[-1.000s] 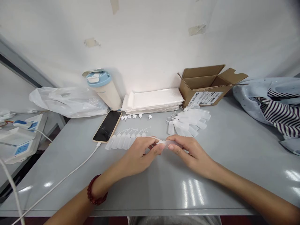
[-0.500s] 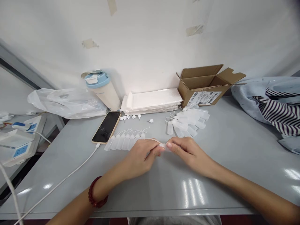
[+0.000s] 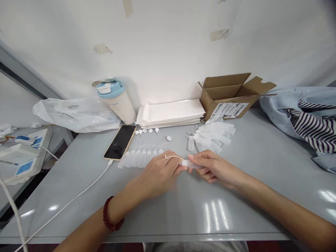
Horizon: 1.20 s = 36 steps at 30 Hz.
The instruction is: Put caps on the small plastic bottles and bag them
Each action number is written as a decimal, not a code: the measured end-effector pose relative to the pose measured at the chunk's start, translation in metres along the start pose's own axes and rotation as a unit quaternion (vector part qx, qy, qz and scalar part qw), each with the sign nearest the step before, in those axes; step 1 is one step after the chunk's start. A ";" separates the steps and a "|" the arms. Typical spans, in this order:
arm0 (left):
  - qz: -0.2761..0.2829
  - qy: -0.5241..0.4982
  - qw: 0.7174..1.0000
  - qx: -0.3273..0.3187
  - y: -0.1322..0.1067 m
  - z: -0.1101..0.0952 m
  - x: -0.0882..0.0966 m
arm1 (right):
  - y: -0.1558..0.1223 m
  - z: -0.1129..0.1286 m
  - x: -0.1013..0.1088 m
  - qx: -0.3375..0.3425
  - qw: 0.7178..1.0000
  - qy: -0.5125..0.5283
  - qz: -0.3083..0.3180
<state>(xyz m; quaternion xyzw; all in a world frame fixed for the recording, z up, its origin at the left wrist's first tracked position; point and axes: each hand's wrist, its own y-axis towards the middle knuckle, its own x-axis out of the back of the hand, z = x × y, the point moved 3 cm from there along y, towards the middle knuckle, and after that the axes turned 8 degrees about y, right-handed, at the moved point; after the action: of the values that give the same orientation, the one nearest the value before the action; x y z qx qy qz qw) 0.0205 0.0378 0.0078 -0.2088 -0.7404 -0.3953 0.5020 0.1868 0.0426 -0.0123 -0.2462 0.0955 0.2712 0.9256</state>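
Between my two hands lies a small translucent plastic squeeze bottle (image 3: pixel 194 164), roughly sideways above the table. My left hand (image 3: pixel 161 173) pinches it around the white cap (image 3: pixel 184 163), from which a thin bent white tube reaches back over the fingers. The fingers of my right hand (image 3: pixel 219 166) are closed on the bottle's body. Left of my hands, several like bottles with caps and curved tubes form a neat row (image 3: pixel 138 159). A loose pile of translucent bottles (image 3: pixel 214 134) lies beyond my right hand. Several small white needle-tipped caps (image 3: pixel 168 138) are scattered behind the row.
A phone (image 3: pixel 120 141) with a white charging cable lies left, beside a blue-lidded tumbler (image 3: pixel 118 101) and plastic bag (image 3: pixel 73 113). Stacked white packets (image 3: pixel 173 113) and an open cardboard box (image 3: pixel 228 98) stand by the wall. Cloth (image 3: pixel 309 115) lies at right.
My right hand has turned and shifted slightly right, so more of the bottle's body shows. The bent tube now lies visible over my left fingers.
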 end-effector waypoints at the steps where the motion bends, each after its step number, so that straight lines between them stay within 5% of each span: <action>1: -0.003 0.026 1.000 0.004 0.000 0.003 0.000 | 0.000 0.004 0.003 0.025 0.999 -0.028 -0.015; 4: -0.012 0.094 0.995 0.032 0.001 0.017 0.000 | -0.004 0.023 0.020 0.153 0.970 -0.144 -0.122; 6: -0.010 0.116 0.991 0.065 0.001 0.027 -0.001 | -0.008 0.036 0.037 0.233 0.917 -0.223 -0.234; 10: 0.005 0.104 0.991 0.089 0.001 0.037 -0.005 | -0.011 0.053 0.072 0.358 0.725 -0.423 -0.409; 13: 0.002 0.086 0.993 0.080 0.002 0.037 -0.007 | -0.003 0.053 0.096 0.360 0.637 -0.512 -0.450; 21: 0.014 0.064 0.993 0.098 0.005 0.041 -0.007 | 0.010 0.042 0.111 0.312 0.624 -0.557 -0.450; 27: 0.058 0.095 0.974 0.196 0.028 0.067 -0.001 | 0.003 0.042 0.086 0.371 0.568 -0.571 -0.462; 30: 0.091 0.097 0.970 0.206 0.046 0.079 -0.004 | -0.001 0.041 0.063 0.428 0.561 -0.564 -0.429; 33: 0.121 0.095 0.963 0.222 0.060 0.087 -0.015 | -0.002 0.038 0.038 0.447 0.590 -0.536 -0.407; 36: 0.117 0.086 0.960 0.239 0.068 0.090 -0.025 | 0.011 0.029 0.014 0.345 0.686 -0.559 -0.313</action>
<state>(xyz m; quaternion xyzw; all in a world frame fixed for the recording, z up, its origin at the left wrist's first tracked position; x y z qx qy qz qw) 0.0268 0.1517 -0.0061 -0.1329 -0.7377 -0.1618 0.6419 0.1941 0.0714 0.0039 0.2727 -0.4354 0.0012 0.8579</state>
